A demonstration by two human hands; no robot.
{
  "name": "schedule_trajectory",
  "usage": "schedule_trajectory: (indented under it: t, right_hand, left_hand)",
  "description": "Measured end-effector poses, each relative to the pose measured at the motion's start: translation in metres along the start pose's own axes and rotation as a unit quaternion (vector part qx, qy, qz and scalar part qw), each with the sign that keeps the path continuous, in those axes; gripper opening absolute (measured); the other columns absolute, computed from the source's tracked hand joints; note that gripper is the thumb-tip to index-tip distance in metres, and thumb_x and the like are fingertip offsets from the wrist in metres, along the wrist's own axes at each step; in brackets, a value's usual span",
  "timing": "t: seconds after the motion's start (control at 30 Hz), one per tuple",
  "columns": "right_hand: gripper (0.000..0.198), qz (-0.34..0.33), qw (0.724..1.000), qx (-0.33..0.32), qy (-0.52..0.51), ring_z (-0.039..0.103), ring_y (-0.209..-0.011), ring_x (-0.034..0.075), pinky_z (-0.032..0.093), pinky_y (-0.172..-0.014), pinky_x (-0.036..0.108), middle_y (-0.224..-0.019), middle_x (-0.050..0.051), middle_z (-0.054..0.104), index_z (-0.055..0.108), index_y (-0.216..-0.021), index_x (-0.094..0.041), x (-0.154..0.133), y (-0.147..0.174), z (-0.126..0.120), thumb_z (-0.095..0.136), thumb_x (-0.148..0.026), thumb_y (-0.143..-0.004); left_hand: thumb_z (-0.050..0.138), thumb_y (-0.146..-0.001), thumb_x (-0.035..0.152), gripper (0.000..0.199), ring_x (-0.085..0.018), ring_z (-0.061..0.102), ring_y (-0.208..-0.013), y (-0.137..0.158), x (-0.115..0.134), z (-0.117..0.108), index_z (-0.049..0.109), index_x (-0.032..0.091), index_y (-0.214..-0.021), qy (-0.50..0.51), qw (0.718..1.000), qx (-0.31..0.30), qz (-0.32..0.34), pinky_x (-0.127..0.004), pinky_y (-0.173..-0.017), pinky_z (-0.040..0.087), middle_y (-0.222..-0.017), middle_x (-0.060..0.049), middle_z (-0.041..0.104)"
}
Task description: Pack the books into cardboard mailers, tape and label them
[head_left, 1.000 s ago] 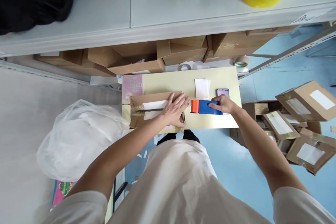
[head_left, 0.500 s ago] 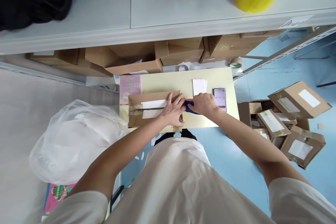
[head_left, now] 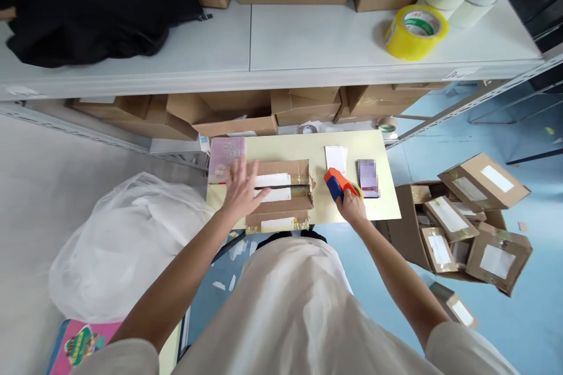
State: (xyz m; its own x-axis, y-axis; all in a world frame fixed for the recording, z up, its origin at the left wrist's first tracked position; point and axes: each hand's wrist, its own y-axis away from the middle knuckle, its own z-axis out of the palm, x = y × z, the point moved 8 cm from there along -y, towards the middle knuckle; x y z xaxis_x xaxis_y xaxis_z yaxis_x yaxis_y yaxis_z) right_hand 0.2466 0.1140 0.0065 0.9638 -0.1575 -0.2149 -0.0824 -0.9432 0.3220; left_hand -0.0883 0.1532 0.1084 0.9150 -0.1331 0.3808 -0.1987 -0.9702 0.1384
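A cardboard box (head_left: 281,205) with white labels and a dark lengthwise gap between its top flaps lies on the pale yellow table (head_left: 281,146). My left hand (head_left: 241,188) is at the box's left end with its fingers spread; whether it touches the cardboard I cannot tell. Right of the box, my right hand (head_left: 353,208) grips a red and blue tape dispenser (head_left: 336,183) by its handle, held apart from the box. A yellowish roll shows at the dispenser's side.
A phone (head_left: 368,178) and white cards (head_left: 336,159) lie behind my right hand. A pink booklet (head_left: 226,155) is at the table's left. Above stands a shelf (head_left: 308,41) with a yellow tape roll (head_left: 413,35). Boxes (head_left: 453,217) fill a carton at right; a plastic bag (head_left: 127,246) sits left.
My right hand has drawn the tape dispenser away from the box's right end. My left hand has shifted from the right end to the left end and spread. The view has tilted up.
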Motion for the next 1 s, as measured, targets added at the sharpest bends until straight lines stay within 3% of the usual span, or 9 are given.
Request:
schedule_trajectory:
  t: [0.1,0.2,0.33,0.4,0.47,0.57,0.73,0.87,1.0]
  right_hand:
    - [0.046,0.01,0.999,-0.011,-0.037,0.065,-0.082,0.032,0.047,-0.075,0.047,-0.088,0.018,0.067,0.049,-0.129,-0.012,0.001,0.006,0.037,0.037,-0.026,-0.086]
    - [0.059,-0.004,0.996,0.029,-0.081,0.061,-0.101,0.036,0.043,-0.09,0.053,-0.102,0.019,0.066,0.037,-0.141,-0.016,-0.005,0.012,0.039,0.045,-0.025,-0.083]
    - [0.081,-0.108,0.983,0.062,-0.138,0.037,-0.133,0.039,0.031,-0.107,0.056,-0.142,0.02,0.044,0.024,-0.148,-0.017,-0.043,0.025,0.016,0.059,-0.038,-0.078]
    - [0.085,-0.187,0.962,0.016,-0.196,0.036,-0.134,0.036,0.033,-0.107,0.054,-0.145,0.016,0.041,0.022,-0.149,-0.021,-0.075,0.032,0.011,0.06,-0.047,-0.077]
    - [0.081,-0.222,0.938,-0.031,-0.263,0.044,-0.128,0.033,0.039,-0.103,0.052,-0.139,0.015,0.048,0.026,-0.147,-0.023,-0.099,0.034,0.007,0.058,-0.052,-0.078]
    - [0.068,-0.181,0.919,-0.042,-0.348,0.055,-0.114,0.029,0.047,-0.094,0.047,-0.126,0.014,0.058,0.038,-0.141,-0.023,-0.107,0.021,-0.009,0.051,-0.055,-0.083]
    - [0.052,-0.061,0.917,0.031,-0.394,0.059,-0.104,0.025,0.048,-0.088,0.041,-0.11,0.011,0.067,0.053,-0.123,-0.021,-0.087,-0.013,-0.051,0.037,-0.057,-0.089]
    - [0.053,0.022,0.925,0.0,-0.379,0.06,-0.099,0.026,0.049,-0.085,0.042,-0.103,0.01,0.069,0.057,-0.116,-0.024,-0.086,-0.032,-0.045,0.04,-0.063,-0.084]
    - [0.053,-0.026,0.916,-0.025,-0.401,0.062,-0.097,0.023,0.049,-0.088,0.04,-0.101,0.008,0.071,0.058,-0.118,-0.025,-0.1,-0.037,-0.029,0.044,-0.062,-0.082]
  left_hand:
    - [0.043,-0.083,0.065,0.095,-0.034,-0.002,-0.146,0.036,-0.076,0.008,0.003,0.014,-0.153,0.156,0.976,0.044,-0.142,-0.058,-0.115,0.009,-0.159,-0.018,0.003]
    - [0.044,-0.077,0.072,0.095,-0.03,0.022,-0.144,0.064,-0.107,0.04,0.013,0.021,-0.152,0.352,0.923,0.006,-0.158,-0.047,-0.116,0.022,-0.155,-0.014,0.026]
    - [0.068,-0.064,0.061,0.101,-0.03,0.049,-0.128,0.078,-0.103,0.072,0.024,0.025,-0.148,0.437,0.89,-0.043,-0.121,-0.047,-0.106,0.039,-0.14,-0.014,0.05]
    - [0.071,-0.064,0.057,0.097,-0.029,0.054,-0.122,0.078,-0.102,0.075,0.028,0.025,-0.145,0.447,0.885,-0.023,-0.127,-0.047,-0.104,0.042,-0.132,-0.012,0.057]
    - [0.071,-0.064,0.057,0.091,-0.03,0.057,-0.118,0.074,-0.101,0.071,0.034,0.024,-0.141,0.46,0.877,-0.004,-0.136,-0.046,-0.1,0.046,-0.127,-0.012,0.06]
    - [0.068,-0.067,0.059,0.08,-0.032,0.059,-0.113,0.059,-0.096,0.051,0.044,0.02,-0.132,0.465,0.874,0.011,-0.142,-0.045,-0.094,0.05,-0.124,-0.015,0.061]
    - [0.066,-0.072,0.056,0.072,-0.031,0.055,-0.118,0.015,-0.08,0.014,0.043,0.016,-0.128,0.485,0.869,0.039,-0.094,-0.043,-0.091,0.05,-0.132,-0.017,0.054]
    - [0.066,-0.074,0.051,0.059,-0.029,0.058,-0.115,-0.011,-0.083,0.036,0.049,0.015,-0.118,0.51,0.845,0.005,-0.161,-0.044,-0.096,0.046,-0.126,-0.016,0.06]
    - [0.067,-0.073,0.047,0.06,-0.028,0.058,-0.116,-0.02,-0.084,0.059,0.051,0.017,-0.122,0.537,0.826,-0.028,-0.168,-0.042,-0.097,0.046,-0.13,-0.015,0.059]
